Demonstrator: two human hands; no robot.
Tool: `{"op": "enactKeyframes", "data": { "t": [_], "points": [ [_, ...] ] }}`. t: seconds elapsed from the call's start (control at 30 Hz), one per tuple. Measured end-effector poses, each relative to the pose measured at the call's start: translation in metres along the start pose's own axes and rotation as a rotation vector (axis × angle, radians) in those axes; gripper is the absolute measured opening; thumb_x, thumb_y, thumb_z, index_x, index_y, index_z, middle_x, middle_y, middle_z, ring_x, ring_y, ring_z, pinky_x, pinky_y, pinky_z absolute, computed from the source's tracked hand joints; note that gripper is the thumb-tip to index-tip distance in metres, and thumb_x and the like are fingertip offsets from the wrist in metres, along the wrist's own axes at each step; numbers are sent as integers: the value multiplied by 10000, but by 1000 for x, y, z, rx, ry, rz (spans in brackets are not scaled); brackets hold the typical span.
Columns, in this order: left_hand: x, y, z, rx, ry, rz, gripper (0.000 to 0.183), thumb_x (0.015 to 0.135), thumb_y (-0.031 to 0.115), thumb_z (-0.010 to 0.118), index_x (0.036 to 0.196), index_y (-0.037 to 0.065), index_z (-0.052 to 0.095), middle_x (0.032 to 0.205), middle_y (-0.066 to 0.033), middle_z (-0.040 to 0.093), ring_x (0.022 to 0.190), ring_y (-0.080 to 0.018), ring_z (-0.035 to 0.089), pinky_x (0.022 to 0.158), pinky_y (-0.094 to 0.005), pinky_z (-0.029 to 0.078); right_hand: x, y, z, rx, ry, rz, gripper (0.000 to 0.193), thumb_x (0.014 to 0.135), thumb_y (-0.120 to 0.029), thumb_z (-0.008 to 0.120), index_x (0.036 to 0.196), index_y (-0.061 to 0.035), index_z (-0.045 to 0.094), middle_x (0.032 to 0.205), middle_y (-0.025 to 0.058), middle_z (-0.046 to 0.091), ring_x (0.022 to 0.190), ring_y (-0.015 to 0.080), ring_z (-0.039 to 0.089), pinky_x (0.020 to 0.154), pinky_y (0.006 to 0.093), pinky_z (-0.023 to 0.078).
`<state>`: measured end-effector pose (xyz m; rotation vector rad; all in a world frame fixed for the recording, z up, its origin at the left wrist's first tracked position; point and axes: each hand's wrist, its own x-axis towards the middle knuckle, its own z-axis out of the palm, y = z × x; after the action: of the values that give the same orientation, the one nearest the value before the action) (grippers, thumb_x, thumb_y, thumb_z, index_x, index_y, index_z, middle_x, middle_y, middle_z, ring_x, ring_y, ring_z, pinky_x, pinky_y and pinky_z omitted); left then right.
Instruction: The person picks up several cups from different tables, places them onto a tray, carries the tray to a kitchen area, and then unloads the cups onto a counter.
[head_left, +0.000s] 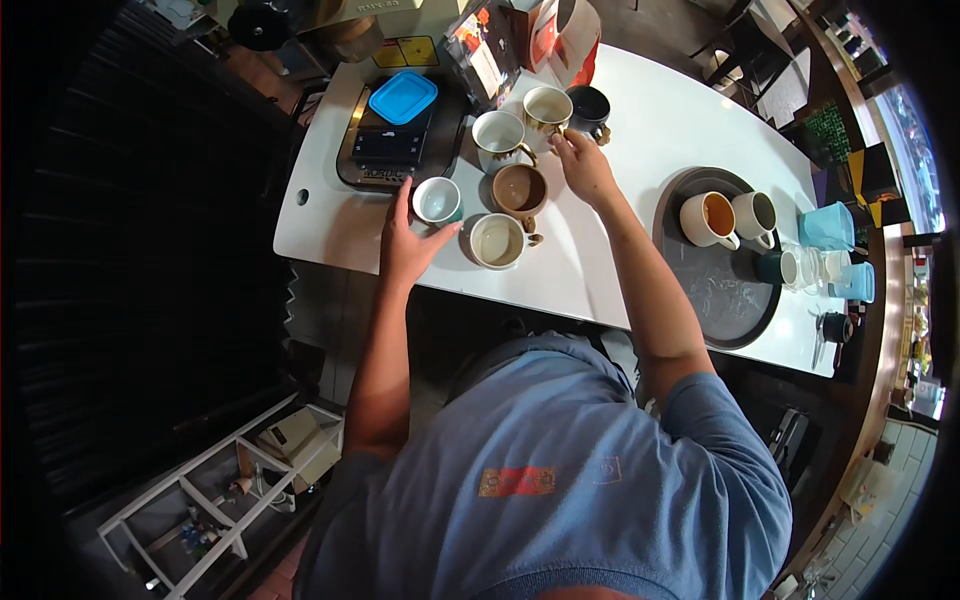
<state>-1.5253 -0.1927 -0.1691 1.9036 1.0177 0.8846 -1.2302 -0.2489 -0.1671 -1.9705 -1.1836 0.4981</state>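
My left hand (pixel 405 243) is around the near-left side of a small white cup (pixel 437 201) with a teal outside, thumb and forefinger spread apart. Whether a fingertip touches the cup is hard to tell. My right hand (pixel 585 170) pinches the handle of a cream mug (pixel 547 108) that stands at the back of the group. Close by are a white mug (pixel 498 138) with a brown pattern, a brown mug (pixel 519 190), a pale cup (pixel 496 241) with a knobbly handle and a black mug (pixel 589 108).
On the left, a black scale (pixel 392 146) with a blue lid (pixel 403 97) on top sits on a dark tray. A round dark tray (pixel 720 310) at the right bears a mug of amber liquid (pixel 708 219) and other cups. Blue containers (pixel 828 228) stand beyond it.
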Motion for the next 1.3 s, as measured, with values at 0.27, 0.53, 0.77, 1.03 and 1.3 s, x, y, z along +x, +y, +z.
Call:
{"op": "enactKeyframes", "data": {
  "t": [0.27,0.53,0.77,1.03,1.3],
  "points": [
    [-11,22,-24,87,-39,-3,912,653,181,837,1407,40,342,1215,-153,534,1088,-265,535,928,-376,437,15,-3,10,16,15,50,408,944,-389,492,1088,-21,593,810,201,648,792,339,638,741,393,485],
    [-4,68,-30,198,48,132,649,650,174,844,1227,85,560,1174,-87,568,1031,-240,535,798,-353,449,-16,-12,-29,83,8,118,417,920,-398,546,1090,-21,602,928,179,660,862,271,642,765,367,496],
    [16,117,17,129,-86,254,539,668,185,832,1148,80,611,1163,-86,579,1036,-216,557,798,-351,459,-66,-13,-122,50,217,27,327,877,-311,630,1011,-12,639,810,129,653,690,208,635,648,321,500],
    [13,159,101,17,-164,352,463,680,156,816,1097,53,642,1082,-53,623,935,-156,537,746,-286,419,-134,54,-217,-249,565,288,303,864,-327,634,969,-43,615,705,118,636,664,254,623,636,344,477],
    [-11,184,149,79,-253,200,422,712,227,801,1058,48,639,1057,-69,631,950,-199,557,775,-329,434,-152,129,-218,126,155,469,394,896,-409,593,972,-22,597,741,119,613,648,205,604,626,328,474]
  ]
}}
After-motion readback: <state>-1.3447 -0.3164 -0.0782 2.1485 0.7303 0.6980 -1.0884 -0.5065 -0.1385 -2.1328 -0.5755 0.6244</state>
